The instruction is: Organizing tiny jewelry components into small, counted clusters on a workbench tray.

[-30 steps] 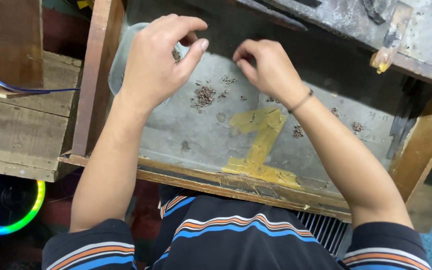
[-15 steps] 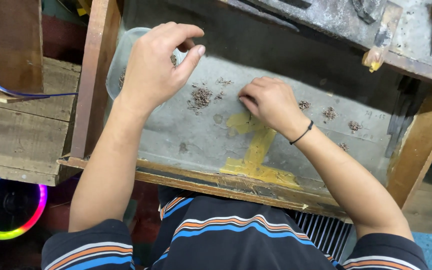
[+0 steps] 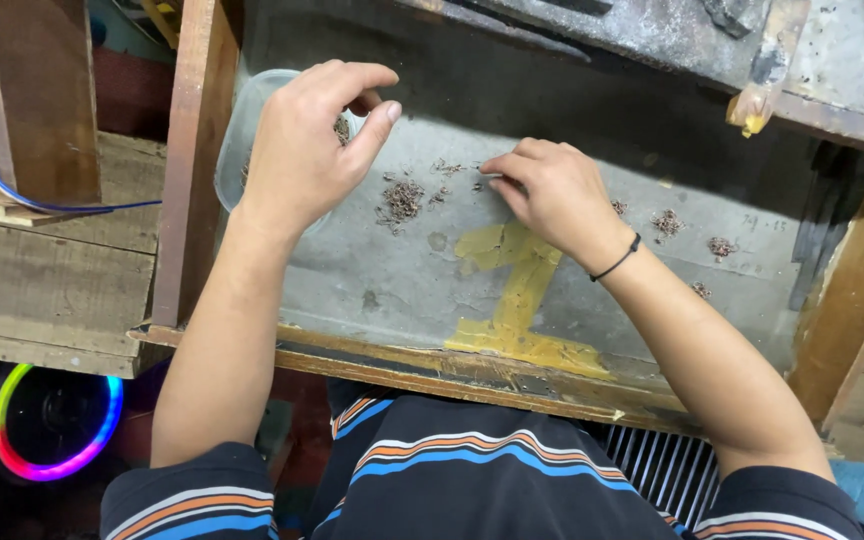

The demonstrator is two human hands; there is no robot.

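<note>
On the grey tabletop (image 3: 402, 290), the right hand (image 3: 552, 195) presses fingertips together on tiny brown bits (image 3: 400, 200); the left hand (image 3: 302, 150), grip loosely curled, rests over a clear container (image 3: 237, 140) at left

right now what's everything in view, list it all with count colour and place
clear plastic container: one, see-through, left end of the tray, under the left hand
small dark bits: several little piles, brown, scattered over the tray floor
tape mark: one, yellow, stuck on the tray floor, centre
tray: one, grey with wooden frame, centre
wooden bench: one, brown, left
cable: one, blue and white, on the bench
ring light: one, rainbow glow, bottom left
striped shirt: one, dark with orange and blue stripes, bottom
wristband: one, black, right wrist
left hand: over the container
right hand: fingers on the bits
</note>
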